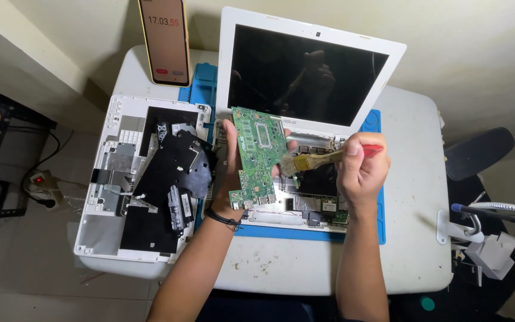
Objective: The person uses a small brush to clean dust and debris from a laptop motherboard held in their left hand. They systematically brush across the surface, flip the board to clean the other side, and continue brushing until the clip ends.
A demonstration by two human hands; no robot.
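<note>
Closest to the camera, two bare forearms reach up over the near edge of a white counter (pixel 400 250). The counter is a bit dirty, with little brown specks on its front part.

The left hand (pixel 232 173) has a dark band at the wrist. Its fingers are wrapped around the left edge of a green circuit board (pixel 257 155) and pinch it tight. The board is held up in the air, tilted, just above the open bottom half of a white laptop (pixel 305 203).

The right hand (pixel 362 167) is closed around the red handle of a small brush (pixel 323 158). The fingers are curled tight on it. The pale bristles touch the right side of the green board.

The laptop sits on a blue mat (pixel 305 234) — the mat shows under it and beside it. To the left lies the laptop's white keyboard cover (pixel 105 203), turned upside down, with black sheets on its back.

Farther away, the laptop's dark screen (pixel 305 74) stands up. Left of it a phone (pixel 163 39) in a yellow case leans upright, with a timer showing.

Behind it all is a plain cream wall. At the right edge is a dark chair (pixel 478 152) and a lamp with a bendy silver neck (pixel 508 209). At the left, the tiled floor has a power strip (pixel 40 182) with a red light and cables.
</note>
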